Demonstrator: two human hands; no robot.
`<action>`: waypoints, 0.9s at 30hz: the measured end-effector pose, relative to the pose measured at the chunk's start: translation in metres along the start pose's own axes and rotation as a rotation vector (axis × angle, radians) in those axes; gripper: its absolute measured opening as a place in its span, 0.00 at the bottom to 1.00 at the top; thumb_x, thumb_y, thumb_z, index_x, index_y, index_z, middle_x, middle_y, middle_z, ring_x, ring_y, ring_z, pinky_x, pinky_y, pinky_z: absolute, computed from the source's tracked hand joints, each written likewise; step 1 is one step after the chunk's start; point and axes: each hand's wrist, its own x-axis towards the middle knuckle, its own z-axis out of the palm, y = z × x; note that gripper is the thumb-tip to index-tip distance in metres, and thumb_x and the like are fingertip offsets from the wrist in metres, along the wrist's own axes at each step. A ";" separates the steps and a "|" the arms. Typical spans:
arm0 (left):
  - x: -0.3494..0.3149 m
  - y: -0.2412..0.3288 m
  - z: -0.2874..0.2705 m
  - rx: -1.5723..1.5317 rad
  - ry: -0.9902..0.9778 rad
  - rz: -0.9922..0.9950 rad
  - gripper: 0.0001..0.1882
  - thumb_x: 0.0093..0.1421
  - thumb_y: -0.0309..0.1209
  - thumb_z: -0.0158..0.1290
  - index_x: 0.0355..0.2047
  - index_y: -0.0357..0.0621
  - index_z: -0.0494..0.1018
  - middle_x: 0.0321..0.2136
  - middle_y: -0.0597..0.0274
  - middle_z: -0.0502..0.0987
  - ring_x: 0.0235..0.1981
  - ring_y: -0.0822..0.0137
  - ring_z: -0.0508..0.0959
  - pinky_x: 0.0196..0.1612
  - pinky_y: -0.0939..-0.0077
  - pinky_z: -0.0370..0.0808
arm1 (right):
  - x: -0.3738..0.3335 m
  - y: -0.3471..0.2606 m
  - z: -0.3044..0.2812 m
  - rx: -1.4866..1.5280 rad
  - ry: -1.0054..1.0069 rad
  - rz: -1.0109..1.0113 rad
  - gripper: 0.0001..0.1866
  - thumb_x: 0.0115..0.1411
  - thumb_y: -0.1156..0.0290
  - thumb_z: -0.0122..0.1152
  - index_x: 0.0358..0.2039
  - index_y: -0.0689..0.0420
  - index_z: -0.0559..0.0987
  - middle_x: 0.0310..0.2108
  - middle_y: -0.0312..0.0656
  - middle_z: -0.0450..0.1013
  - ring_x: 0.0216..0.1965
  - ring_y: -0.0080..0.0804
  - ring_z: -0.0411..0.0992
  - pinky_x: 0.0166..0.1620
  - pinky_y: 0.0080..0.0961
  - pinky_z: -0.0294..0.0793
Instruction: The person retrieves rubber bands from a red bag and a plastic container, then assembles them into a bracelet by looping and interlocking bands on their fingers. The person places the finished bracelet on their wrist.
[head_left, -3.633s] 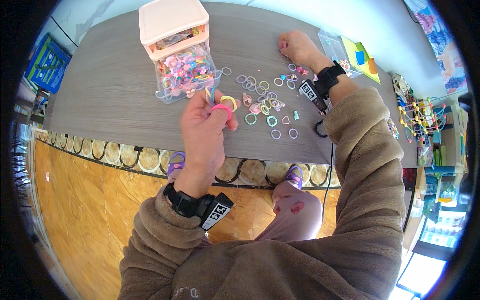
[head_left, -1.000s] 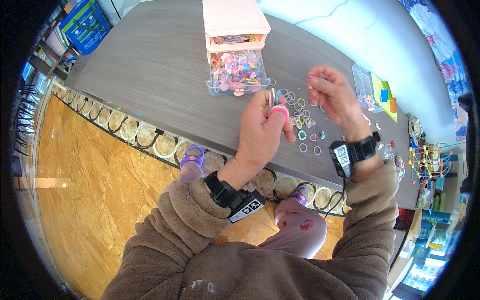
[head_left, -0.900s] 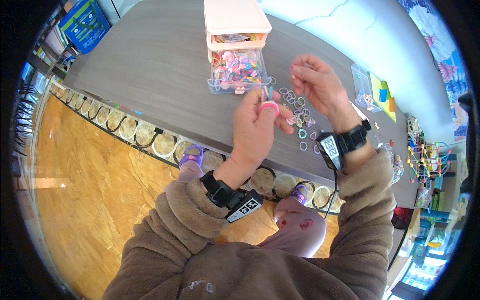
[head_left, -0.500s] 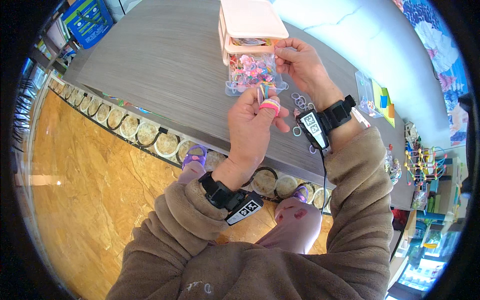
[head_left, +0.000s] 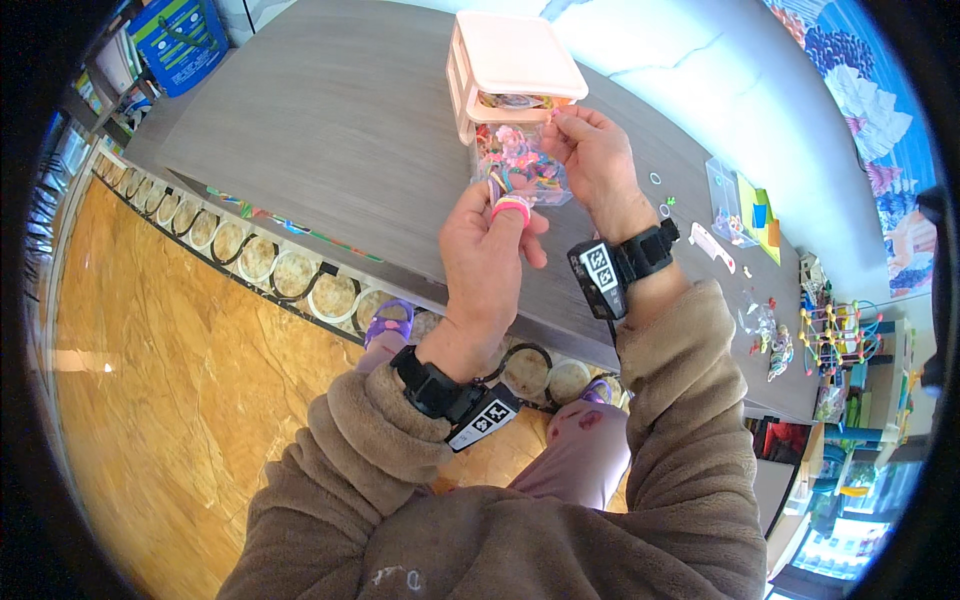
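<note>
My left hand is closed at the front edge of the pulled-out clear drawer. Several coloured hair ties, pink, white and yellow among them, loop round its thumb, and more striped bands show at the fingertips. Over the drawer's right side my right hand pinches thumb and forefinger together; a small pinkish bit shows there, too small to name. Inside the drawer lies a heap of pink flower-like ornaments and colourful bands. Above it stands the pale pink drawer box, with more bands in its upper drawer.
On the grey table, a clear tray and a yellow sheet lie to the right. Beyond them are small plastic packets and a bead maze toy. A blue bag stands at the far left.
My left hand has shifted left along the drawer front, with the hair ties still on it. My right hand has come slightly left over the drawer. Its arm now covers the loose rings on the table.
</note>
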 end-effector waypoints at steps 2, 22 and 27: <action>0.000 0.000 0.000 -0.003 -0.001 0.002 0.07 0.64 0.23 0.45 0.41 0.37 0.71 0.26 0.59 0.77 0.17 0.75 0.71 0.20 0.83 0.69 | 0.006 -0.003 0.001 0.037 -0.008 0.014 0.07 0.63 0.81 0.55 0.41 0.71 0.72 0.33 0.46 0.74 0.28 0.31 0.75 0.34 0.25 0.82; -0.001 -0.004 0.003 -0.006 -0.037 0.001 0.05 0.66 0.25 0.47 0.38 0.39 0.71 0.23 0.59 0.77 0.16 0.76 0.70 0.19 0.82 0.67 | -0.034 -0.062 -0.091 -0.153 -0.067 -0.039 0.09 0.67 0.78 0.49 0.45 0.67 0.73 0.40 0.50 0.75 0.40 0.38 0.78 0.42 0.29 0.83; -0.005 -0.014 0.011 -0.025 -0.168 -0.017 0.06 0.68 0.28 0.48 0.38 0.38 0.72 0.22 0.60 0.76 0.15 0.73 0.70 0.21 0.81 0.68 | -0.045 -0.120 -0.173 -0.707 0.158 0.020 0.06 0.65 0.76 0.55 0.40 0.63 0.76 0.30 0.39 0.76 0.28 0.23 0.76 0.28 0.19 0.79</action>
